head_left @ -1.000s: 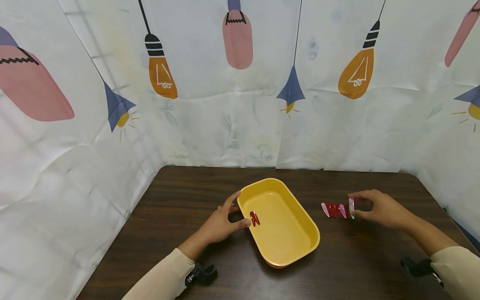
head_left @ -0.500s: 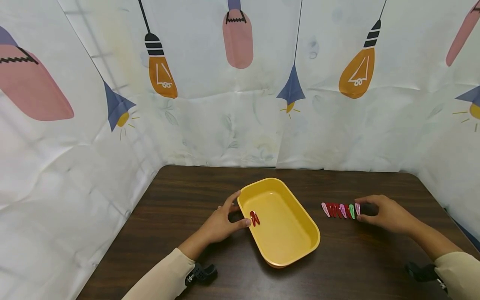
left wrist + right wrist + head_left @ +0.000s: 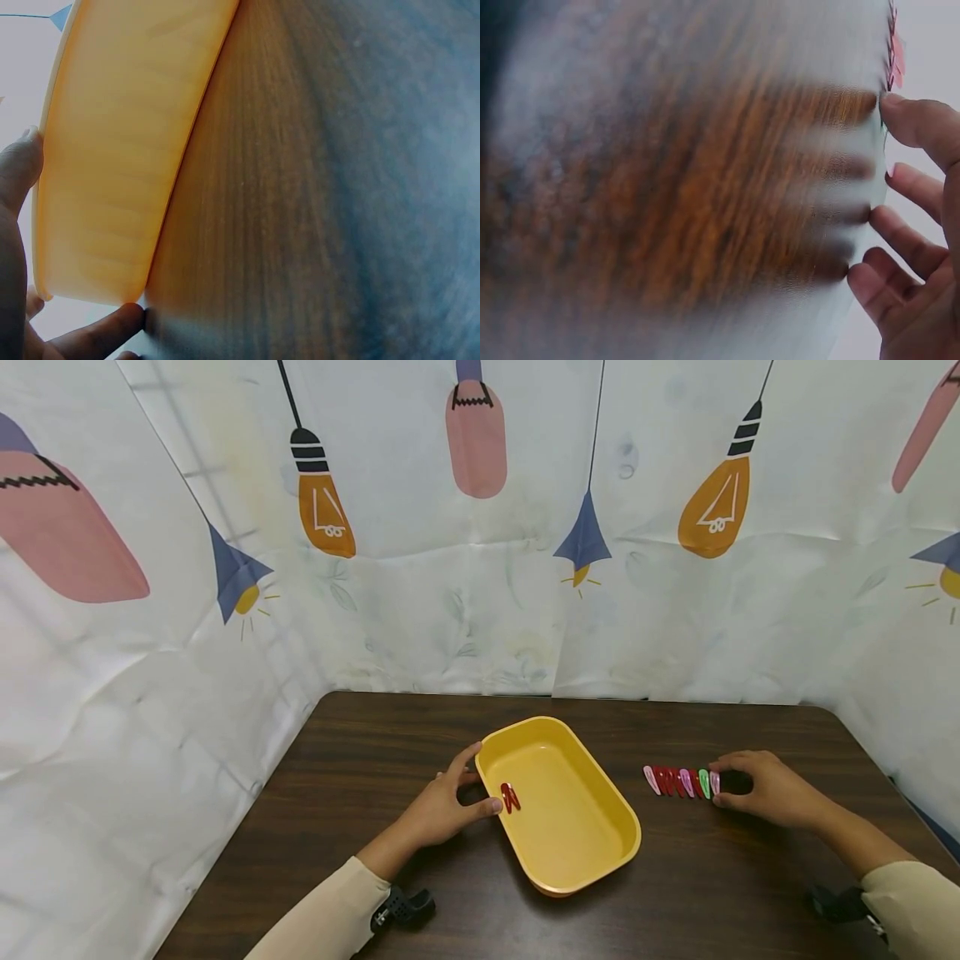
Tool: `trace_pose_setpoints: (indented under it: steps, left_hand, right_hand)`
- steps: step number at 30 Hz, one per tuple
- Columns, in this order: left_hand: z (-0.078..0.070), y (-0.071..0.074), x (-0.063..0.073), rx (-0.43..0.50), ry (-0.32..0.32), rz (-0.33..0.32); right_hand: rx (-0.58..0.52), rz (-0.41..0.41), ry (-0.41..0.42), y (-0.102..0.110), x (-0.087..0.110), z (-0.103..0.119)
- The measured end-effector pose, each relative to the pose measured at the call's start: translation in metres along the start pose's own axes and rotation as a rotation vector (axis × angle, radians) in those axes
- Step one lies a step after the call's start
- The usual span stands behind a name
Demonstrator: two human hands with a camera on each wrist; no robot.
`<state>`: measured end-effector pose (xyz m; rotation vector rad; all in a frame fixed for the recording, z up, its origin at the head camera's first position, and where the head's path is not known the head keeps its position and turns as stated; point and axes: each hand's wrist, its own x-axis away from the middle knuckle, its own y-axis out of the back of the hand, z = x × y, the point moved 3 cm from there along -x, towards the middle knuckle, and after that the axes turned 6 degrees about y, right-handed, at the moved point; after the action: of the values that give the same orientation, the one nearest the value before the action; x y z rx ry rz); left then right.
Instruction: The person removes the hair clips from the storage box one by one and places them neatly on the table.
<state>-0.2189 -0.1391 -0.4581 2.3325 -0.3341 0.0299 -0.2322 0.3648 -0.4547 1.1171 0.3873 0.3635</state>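
My left hand [image 3: 442,810] holds the yellow plastic tray [image 3: 618,793] by its left side, thumb and fingers spread along the rim; the left wrist view shows them against its outer wall. Two red hair clips [image 3: 510,797] lie inside the tray near my thumb. On the table to the right, several snap hair clips stand side by side in a row: a light pink clip [image 3: 652,780], red clips [image 3: 664,781], a purplish-pink clip [image 3: 686,782] and a green clip [image 3: 704,783]. My right hand [image 3: 772,787] pinches a pink hair clip [image 3: 715,782] at the row's right end.
The dark wood-grain table [image 3: 405,727] carries everything. Behind it and along the left hangs a white curtain [image 3: 465,610] printed with lamps and bulbs. Black wrist devices sit below both hands.
The right hand has brought the pink hair clip down from in front of the green one to the row's right end, then nudged it slightly closer. Left hand and tray stay still.
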Motion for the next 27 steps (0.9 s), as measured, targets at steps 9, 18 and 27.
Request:
trace_pose_setpoints:
  steps: [9, 18, 27]
  left_hand:
    - [0.0, 0.0, 0.0, 0.001, -0.004, -0.001]
    - [0.001, 0.0, -0.002, -0.002, -0.017, 0.0]
    - [0.001, -0.001, -0.001, -0.004, -0.006, 0.003]
  right_hand:
    - [0.019, 0.027, -0.038, 0.0, -0.001, 0.002]
    - [0.01, 0.043, -0.024, 0.005, -0.005, 0.003]
    - [0.013, 0.028, 0.021, 0.019, -0.02, 0.018]
